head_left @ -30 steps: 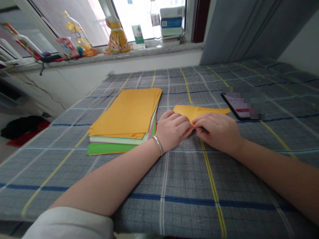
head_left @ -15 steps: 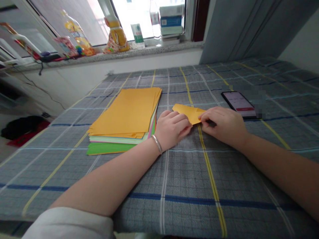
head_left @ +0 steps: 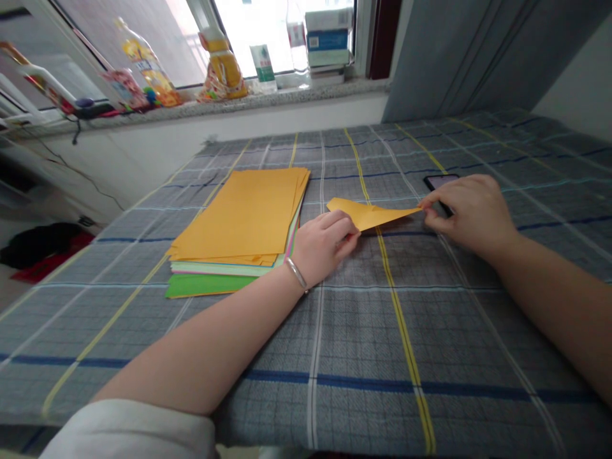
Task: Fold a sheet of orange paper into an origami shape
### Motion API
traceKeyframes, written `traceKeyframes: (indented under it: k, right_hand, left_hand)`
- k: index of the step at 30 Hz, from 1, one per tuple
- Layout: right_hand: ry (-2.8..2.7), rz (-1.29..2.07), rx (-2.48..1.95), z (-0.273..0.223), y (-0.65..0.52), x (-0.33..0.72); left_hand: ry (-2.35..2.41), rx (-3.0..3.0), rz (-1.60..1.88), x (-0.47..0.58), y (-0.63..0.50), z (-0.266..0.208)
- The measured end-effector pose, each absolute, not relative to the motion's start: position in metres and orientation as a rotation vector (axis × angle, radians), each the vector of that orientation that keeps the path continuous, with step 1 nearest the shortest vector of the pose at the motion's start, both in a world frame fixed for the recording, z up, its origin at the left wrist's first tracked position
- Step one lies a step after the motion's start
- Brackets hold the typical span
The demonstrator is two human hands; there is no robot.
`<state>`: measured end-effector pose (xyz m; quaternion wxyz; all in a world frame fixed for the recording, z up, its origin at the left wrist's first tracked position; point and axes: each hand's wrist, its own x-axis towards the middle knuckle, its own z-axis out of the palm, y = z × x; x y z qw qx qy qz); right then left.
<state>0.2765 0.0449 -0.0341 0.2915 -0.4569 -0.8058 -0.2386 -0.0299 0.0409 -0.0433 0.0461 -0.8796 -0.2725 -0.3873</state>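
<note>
Head view: a folded yellow paper (head_left: 370, 216) is just in front of the person, between the two hands and over the checked cloth (head_left: 354, 331).
Folding: the paper is bent along at least one crease, so shaping looks partly done; it does not yet lie flat, and how many folds are left cannot be told.
Paper stack: the yellow sheets on top of the stack (head_left: 241, 213) look unfolded.
Paper's long axis: left to right across the person's front, its narrow tip pointing right and the broader part at the left.
Left hand (head_left: 327, 237): fingers curled, thumb close to the fingertips, holding the paper's near corner.
Right hand (head_left: 475, 205): thumb and forefinger pinched together on the narrow tip.
Phone (head_left: 433, 181): just behind the right hand, partly hidden by it.
</note>
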Motion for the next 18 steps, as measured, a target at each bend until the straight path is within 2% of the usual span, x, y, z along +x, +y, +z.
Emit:
traceKeyframes:
  k: [11, 18]
  right_hand:
    - [-2.115, -0.646, -1.26, -0.031, 0.0447, 0.2811]
    - [-1.912, -0.443, -1.274, -0.0299, 0.04, 0.276]
  left_hand:
    - [-0.866, -2.739, -1.361, -0.032, 0.0429, -0.0441]
    - [-0.867, -2.705, -1.415, -0.0341, 0.0475, -0.045]
